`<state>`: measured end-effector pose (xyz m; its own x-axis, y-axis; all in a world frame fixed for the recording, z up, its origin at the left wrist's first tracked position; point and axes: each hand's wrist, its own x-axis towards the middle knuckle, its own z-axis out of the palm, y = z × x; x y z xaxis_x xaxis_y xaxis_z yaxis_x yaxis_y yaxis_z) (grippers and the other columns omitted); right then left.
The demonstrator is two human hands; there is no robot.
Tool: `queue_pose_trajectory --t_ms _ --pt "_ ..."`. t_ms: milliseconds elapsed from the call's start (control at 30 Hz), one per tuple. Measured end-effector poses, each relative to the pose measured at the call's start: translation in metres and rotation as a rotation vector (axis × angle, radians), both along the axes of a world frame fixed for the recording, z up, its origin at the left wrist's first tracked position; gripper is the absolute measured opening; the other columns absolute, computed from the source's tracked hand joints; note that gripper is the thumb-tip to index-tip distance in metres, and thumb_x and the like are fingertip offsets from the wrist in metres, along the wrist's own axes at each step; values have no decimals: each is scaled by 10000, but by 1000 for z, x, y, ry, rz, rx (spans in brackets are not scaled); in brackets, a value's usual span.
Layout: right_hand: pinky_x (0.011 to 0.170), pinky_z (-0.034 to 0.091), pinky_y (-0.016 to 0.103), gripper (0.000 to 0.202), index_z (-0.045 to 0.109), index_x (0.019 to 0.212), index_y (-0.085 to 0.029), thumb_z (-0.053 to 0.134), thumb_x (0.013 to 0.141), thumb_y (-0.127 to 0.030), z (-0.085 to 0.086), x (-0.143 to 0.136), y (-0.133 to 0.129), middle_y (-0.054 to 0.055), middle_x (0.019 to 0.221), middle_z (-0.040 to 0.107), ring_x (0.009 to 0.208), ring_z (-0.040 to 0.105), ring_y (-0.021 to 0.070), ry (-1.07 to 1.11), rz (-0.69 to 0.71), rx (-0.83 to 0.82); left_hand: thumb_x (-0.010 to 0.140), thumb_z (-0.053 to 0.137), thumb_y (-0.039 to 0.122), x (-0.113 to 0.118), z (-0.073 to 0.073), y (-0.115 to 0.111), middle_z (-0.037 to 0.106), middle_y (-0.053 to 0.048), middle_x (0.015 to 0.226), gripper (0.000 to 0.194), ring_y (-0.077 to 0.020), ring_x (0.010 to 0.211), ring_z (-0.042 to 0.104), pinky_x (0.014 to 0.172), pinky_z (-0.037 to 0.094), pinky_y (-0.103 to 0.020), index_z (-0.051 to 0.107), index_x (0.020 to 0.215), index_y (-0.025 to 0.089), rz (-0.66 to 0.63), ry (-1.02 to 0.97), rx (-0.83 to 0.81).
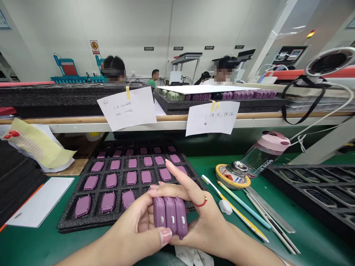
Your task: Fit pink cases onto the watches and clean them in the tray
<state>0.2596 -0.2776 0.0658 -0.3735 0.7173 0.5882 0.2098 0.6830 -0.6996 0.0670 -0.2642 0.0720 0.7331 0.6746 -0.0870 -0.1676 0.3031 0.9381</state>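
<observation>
Three purple watch cases [170, 218] stand side by side on edge between my two hands, with small side slots facing me. My left hand [146, 221] closes round them from the left, its thumb across the lower front. On the other side my right hand [194, 210] grips the same stack, one finger stretched forward over the tray. Just beyond, a black foam tray [91, 225] holds rows of similar purple watch cases [108, 202], one per compartment. The palm sides of both hands are partly hidden.
Right of my hands lie toothbrushes [235, 207], metal strips [271, 218], a yellow-rimmed dish with a glass bottle [233, 177] and a pink-lidded bottle [263, 151]. Another black tray [318, 192] sits far right. A white board [41, 199] lies left. A shelf edge [172, 123] crosses ahead; people sit beyond.
</observation>
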Motion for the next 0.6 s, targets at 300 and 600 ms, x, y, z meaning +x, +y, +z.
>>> queue_pose_trajectory --t_ms 300,600 --pt "1102 486 295 1105 84 1594 -297 802 772 -125 -2 0 2 33 1281 696 1218 654 187 -33 -11 69 823 739 431 7 14 -1 683 -97 1193 548 -231 1121 640 978 509 -350 548 1265 168 20 123 19" --pt "1018 571 310 933 174 1594 -290 740 853 -246 -7 -3 -3 39 1216 736 1151 700 230 -139 -155 133 764 711 230 14 6 -2 678 -53 963 333 -206 923 671 852 547 -342 597 1065 147 105 144 66"
